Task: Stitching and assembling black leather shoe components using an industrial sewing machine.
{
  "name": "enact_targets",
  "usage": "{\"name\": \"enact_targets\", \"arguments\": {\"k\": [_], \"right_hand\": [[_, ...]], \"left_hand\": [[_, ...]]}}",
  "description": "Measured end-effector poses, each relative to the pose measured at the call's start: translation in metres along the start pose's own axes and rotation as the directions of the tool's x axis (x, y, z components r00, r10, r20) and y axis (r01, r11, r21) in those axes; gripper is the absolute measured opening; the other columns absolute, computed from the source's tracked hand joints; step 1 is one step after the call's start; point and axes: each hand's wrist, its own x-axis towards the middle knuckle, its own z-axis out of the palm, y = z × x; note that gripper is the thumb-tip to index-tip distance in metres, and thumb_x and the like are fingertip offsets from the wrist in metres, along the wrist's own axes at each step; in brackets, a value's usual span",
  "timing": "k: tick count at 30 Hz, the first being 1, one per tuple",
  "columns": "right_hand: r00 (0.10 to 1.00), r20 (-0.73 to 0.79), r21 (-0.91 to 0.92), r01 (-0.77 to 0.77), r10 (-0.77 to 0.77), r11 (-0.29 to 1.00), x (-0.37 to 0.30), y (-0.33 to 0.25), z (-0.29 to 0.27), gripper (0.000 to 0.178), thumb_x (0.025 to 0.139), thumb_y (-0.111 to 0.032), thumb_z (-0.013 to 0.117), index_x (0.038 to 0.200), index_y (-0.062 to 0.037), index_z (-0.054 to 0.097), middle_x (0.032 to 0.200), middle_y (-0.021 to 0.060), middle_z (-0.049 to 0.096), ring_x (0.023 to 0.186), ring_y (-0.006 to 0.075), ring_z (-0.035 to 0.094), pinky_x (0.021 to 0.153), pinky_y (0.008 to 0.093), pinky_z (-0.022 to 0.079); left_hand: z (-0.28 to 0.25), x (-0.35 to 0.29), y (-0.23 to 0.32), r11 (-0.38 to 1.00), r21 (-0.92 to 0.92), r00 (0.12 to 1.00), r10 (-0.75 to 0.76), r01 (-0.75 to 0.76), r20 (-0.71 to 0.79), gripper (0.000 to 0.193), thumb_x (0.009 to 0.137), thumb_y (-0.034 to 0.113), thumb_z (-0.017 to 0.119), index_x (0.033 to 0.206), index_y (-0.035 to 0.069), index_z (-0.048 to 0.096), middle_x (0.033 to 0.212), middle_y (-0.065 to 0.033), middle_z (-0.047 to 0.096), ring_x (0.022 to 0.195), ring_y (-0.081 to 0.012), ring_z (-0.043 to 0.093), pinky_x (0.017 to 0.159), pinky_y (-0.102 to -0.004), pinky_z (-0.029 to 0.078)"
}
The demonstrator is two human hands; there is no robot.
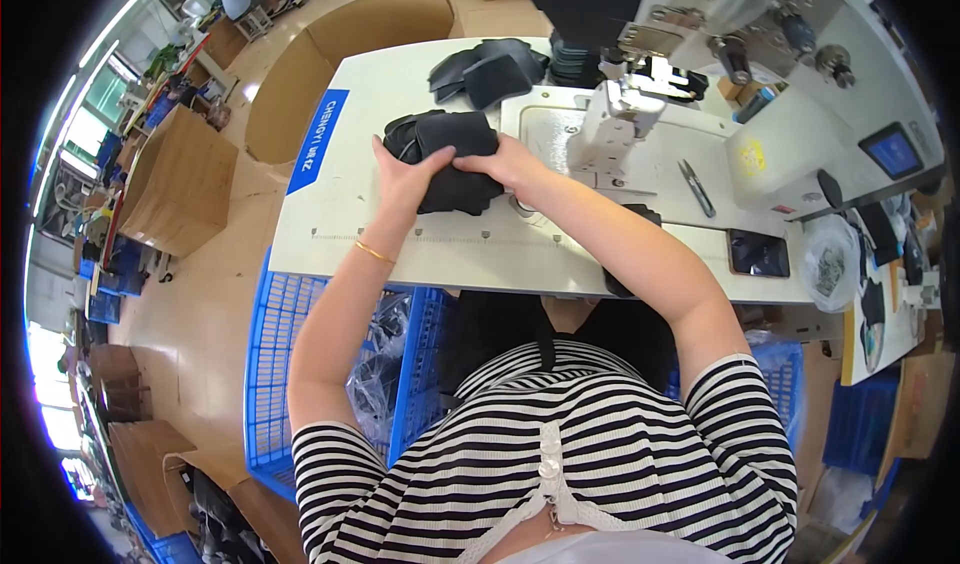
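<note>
Matt black cloth-like pieces (455, 129) — smooth pale tabletop (520, 264).
We log glossy metal on the sewing-machine post (612, 129), metal snips (697, 189), glossy-screened phone (758, 254), blue plastic basket (258, 404), dull cardboard box (180, 184) — plus ribbed cloth shirt (620, 414), shiny metal-look bracelet (374, 252).

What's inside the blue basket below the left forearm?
In the blue basket: crumpled clear plastic with dark items in or under it. Those contents cover its bottom; the white tabletop and left forearm hide more.
</note>
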Motion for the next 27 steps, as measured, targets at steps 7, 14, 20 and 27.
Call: {"name": "enact_targets", "arguments": {"k": [7,14,20,27], "right_hand": [[0.784,-0.045,-0.585,0.481,-0.619,0.653,-0.042,0.011,0.021,0.067,0.064,-0.015,0.084,0.120,-0.0005,0.050,0.117,0.0188,0.056,0.112,0.0381,0.052,0.096,0.0450,0.042],[0.586,0.164,-0.638,0.677,-0.794,0.368,-0.054,0.014,0.018,0.053,0.071,-0.008,0.081,0.109,-0.0036,0.045,0.123,0.0210,0.056,0.112,0.0364,0.056,0.095,0.0423,0.046],[0.824,0.195,-0.563,0.538,-0.533,0.627,-0.053,0.014,0.005,0.054,0.073,-0.010,0.082,0.115,-0.0009,0.050,0.103,0.0181,0.067,0.094,0.0311,0.067,0.084,0.0368,0.053],[0.999,0.035,0.019,0.028,-0.029,0.999,-0.057,-0.009,-0.023,0.055,0.073,-0.012,0.083,0.120,0.0012,0.057,0.108,0.0121,0.067,0.099,0.0210,0.065,0.089,0.0340,0.052]], "left_hand": [[0.001,-0.024,-0.030,0.959,0.078,0.955,0.279,-0.272,-0.098,0.115,0.077,0.044,0.078,0.150,-0.006,0.004,0.149,-0.0303,0.028,0.138,-0.0360,0.033,0.113,-0.0388,0.029],[0.000,-0.015,-0.033,0.823,-0.562,0.997,0.054,-0.078,-0.059,0.071,0.096,0.034,0.056,0.145,-0.006,0.025,0.145,-0.0234,0.038,0.133,-0.0291,0.041,0.110,-0.0349,0.032],[-0.011,0.003,-0.002,0.908,-0.414,0.961,0.051,0.069,0.272,0.049,0.070,-0.007,0.075,0.114,-0.006,0.054,0.099,-0.0149,0.067,0.092,-0.0259,0.067,0.081,-0.0339,0.056],[-0.030,0.060,-0.020,0.894,-0.425,0.985,-0.083,0.139,0.148,0.053,0.069,-0.009,0.074,0.117,-0.013,0.052,0.099,-0.0195,0.067,0.078,-0.0261,0.070,0.068,-0.0358,0.059]]}}
